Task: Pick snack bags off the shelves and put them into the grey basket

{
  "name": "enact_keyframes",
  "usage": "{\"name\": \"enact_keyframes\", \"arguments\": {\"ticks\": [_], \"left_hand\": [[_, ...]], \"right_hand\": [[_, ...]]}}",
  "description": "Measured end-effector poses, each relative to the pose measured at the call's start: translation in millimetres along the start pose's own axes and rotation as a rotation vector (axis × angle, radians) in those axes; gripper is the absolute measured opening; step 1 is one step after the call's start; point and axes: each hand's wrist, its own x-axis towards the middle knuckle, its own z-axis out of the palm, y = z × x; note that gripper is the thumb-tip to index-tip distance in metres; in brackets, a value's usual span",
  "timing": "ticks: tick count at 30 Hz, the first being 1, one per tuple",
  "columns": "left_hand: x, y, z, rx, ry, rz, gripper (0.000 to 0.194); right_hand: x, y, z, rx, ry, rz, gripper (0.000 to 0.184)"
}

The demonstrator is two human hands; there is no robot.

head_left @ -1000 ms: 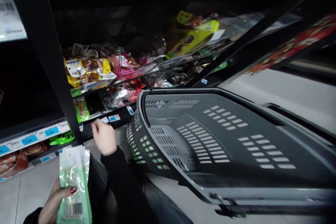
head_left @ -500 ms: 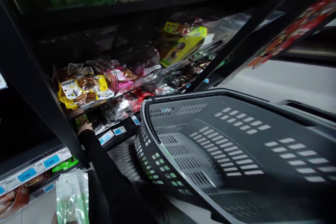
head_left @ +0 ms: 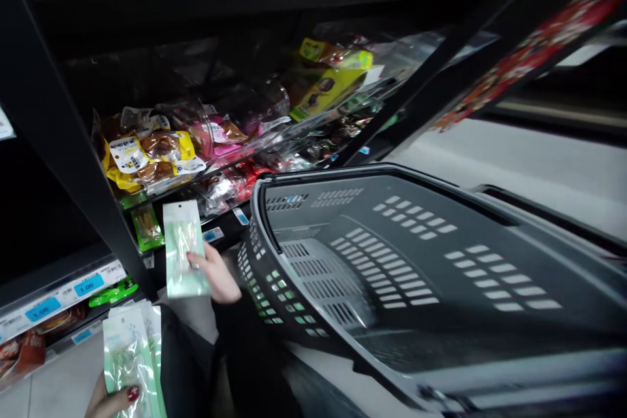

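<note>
My left hand (head_left: 110, 400) is closed on several pale green and clear snack packets (head_left: 128, 353) at the lower left, its thumb with a red nail lying across their front. My right hand (head_left: 219, 274) pinches one more packet (head_left: 182, 235) of the same pale green look, upright, just in front of the lower shelf. Behind that packet, a bright green packet (head_left: 147, 227) lies on the shelf beside the dark post. What is inside the packets is too blurred to name.
A large grey shopping basket (head_left: 416, 189) with slotted walls stands to the right. Yellow snack packs (head_left: 151, 153) and a yellow-green box (head_left: 330, 88) sit on the shelf above. A slanting black post (head_left: 73, 124) and price labels (head_left: 88, 284) are at the left.
My right hand has drawn back from the lower shelf and now holds a pale green packet. My left hand's thumb has come into view on its packets. The view has shifted slightly.
</note>
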Motion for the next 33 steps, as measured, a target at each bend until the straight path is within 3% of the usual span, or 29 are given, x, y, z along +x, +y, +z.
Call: {"name": "enact_keyframes", "arguments": {"ticks": [2, 3, 5, 9, 14, 20, 26, 33], "left_hand": [[-2.8, 0.6, 6.1, 0.013, -0.025, -0.011, 0.063], [-4.4, 0.9, 10.1, 0.019, -0.041, -0.019, 0.064], [-9.0, 1.2, 19.3, 0.019, -0.075, -0.03, 0.067], [-24.7, 2.7, 36.9, 0.028, -0.101, -0.023, 0.073], [-42.6, 2.0, 45.5, 0.036, -0.231, -0.002, 0.076], [-43.8, -13.5, 40.1, 0.034, -0.362, -0.06, 0.063], [-50.5, -9.1, 46.4, 0.067, -0.29, -0.052, 0.07], [-64.2, 5.9, 53.2, 0.122, -0.238, -0.039, 0.08]], "right_hand": [[-61.3, 5.1, -10.0, 0.105, -0.004, 0.013, 0.029], [-88.4, 7.1, -13.4, 0.262, 0.002, 0.024, 0.032], [-130.9, 9.5, -18.2, 0.392, 0.041, 0.035, 0.034], [-172.9, 7.5, -25.7, 0.375, 0.079, -0.046, 0.034], [-193.9, 0.4, -33.2, 0.344, 0.039, -0.143, 0.032], [-207.7, 2.1, -39.0, 0.301, 0.067, -0.201, 0.026], [-210.3, 6.2, -41.1, 0.34, 0.079, -0.165, 0.028], [-206.8, -3.6, -35.4, 0.475, 0.135, 0.034, 0.033]]}}
